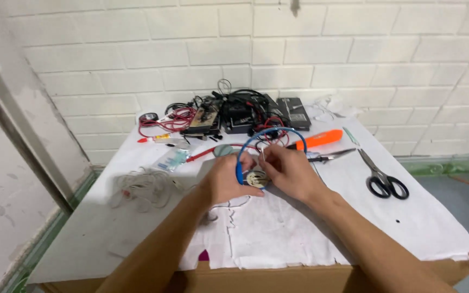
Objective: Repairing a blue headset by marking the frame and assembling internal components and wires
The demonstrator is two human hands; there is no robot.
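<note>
Two hands [229,182] [289,171], one scissors [384,176], one blue wire loop [267,135].

A table [408,228] covered in white paper, torn at its near edge, carries everything. Right of the grip lie black-handled scissors [382,174]; just beyond it, pliers [329,157] and an orange tool [317,140]. Left of the grip sits a loose heap of pale string [143,187]. Farther back, by the wall, red and black wires [176,120] tangle among dark electronic boxes [294,112].

clear plastic packet [173,159] left of centre on table [441,217]
</note>
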